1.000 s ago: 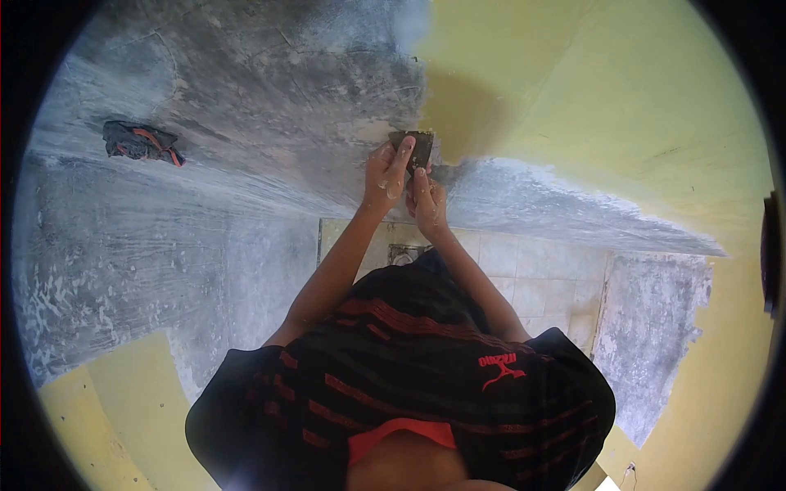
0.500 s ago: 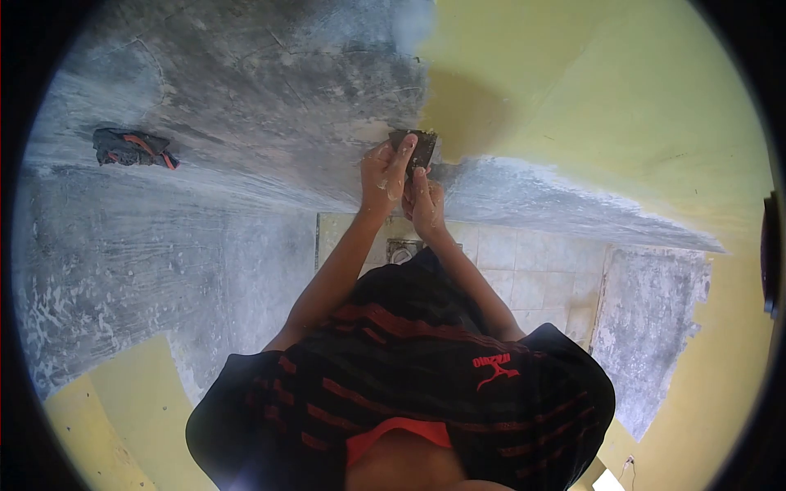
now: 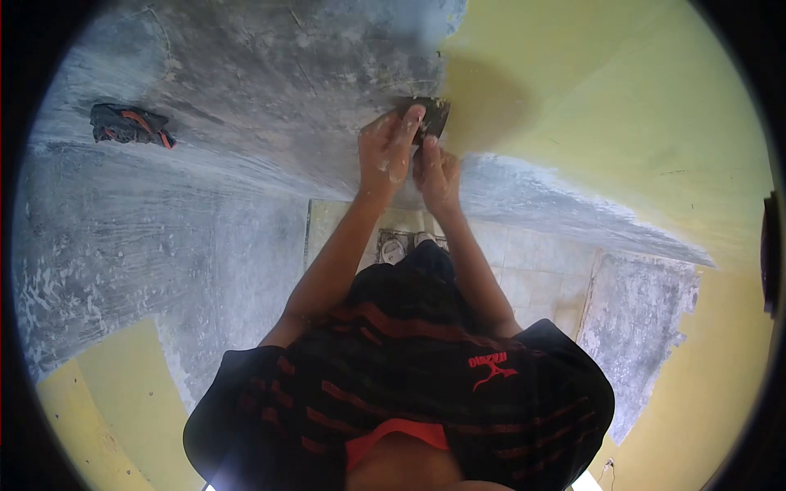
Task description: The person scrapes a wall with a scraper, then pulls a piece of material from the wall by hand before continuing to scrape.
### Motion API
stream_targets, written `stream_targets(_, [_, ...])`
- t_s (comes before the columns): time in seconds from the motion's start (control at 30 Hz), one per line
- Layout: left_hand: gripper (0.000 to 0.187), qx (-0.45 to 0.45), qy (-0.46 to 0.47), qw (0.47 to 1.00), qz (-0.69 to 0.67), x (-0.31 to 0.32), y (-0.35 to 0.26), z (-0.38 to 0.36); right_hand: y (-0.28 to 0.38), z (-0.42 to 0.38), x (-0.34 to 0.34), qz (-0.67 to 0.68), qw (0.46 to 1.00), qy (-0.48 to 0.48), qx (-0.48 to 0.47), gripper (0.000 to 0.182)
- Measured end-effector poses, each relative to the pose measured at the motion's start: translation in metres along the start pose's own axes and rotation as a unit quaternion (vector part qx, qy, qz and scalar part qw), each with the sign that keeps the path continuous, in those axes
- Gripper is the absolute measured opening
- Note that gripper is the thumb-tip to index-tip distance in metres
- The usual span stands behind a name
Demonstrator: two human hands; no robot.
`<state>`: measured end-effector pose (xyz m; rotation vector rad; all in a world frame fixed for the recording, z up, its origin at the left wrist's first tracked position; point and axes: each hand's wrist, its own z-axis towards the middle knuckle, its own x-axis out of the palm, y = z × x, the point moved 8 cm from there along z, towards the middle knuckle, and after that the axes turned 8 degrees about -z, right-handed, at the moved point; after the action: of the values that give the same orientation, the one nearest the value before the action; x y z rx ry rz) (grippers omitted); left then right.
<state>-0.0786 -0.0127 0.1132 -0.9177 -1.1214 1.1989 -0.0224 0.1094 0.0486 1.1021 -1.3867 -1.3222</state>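
A dark, flat scraper (image 3: 435, 123) rests against the wall where bare grey plaster (image 3: 270, 74) meets yellow paint (image 3: 589, 90). Crumbs of pale paint cling along its top edge. My left hand (image 3: 386, 151) grips it from the left, thumb lying along its face. From below, my right hand (image 3: 440, 174) pinches the lower part with the thumb on the near side. Both hands have whitish flecks on them. The fingers behind the scraper are hidden.
A crumpled dark cloth-like thing with orange trim (image 3: 131, 125) is at the left on a grey surface. Below me are pale floor tiles (image 3: 532, 282) and a shoe (image 3: 393, 250). A ragged grey patch (image 3: 639, 319) borders yellow paint at the right. A dark object (image 3: 770, 254) sits at the far right.
Both hands and the scraper have moved up and slightly right along the paint edge. My view has shifted a little, showing more of the shoes.
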Motion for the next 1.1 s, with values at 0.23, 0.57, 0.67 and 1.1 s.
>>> stream_targets(0.23, [0.033,-0.093,0.04,0.995,-0.007,-0.012,0.069,-0.027,-0.063,-0.017,0.003,0.066,0.993,0.027,0.094,0.058])
stream_targets(0.57, [0.036,-0.084,0.037,0.995,-0.041,-0.006,0.066,-0.028,-0.067,-0.016,-0.006,0.0,0.997,0.006,0.072,0.059])
stream_targets(0.67, [0.04,-0.094,0.034,0.995,-0.024,-0.009,0.067,-0.027,-0.065,-0.018,-0.003,0.021,0.998,0.006,0.066,0.059])
stream_targets(1.1, [0.036,-0.018,-0.019,0.995,-0.092,0.002,0.046,-0.017,-0.042,-0.004,0.001,0.044,0.999,0.0,0.031,0.056])
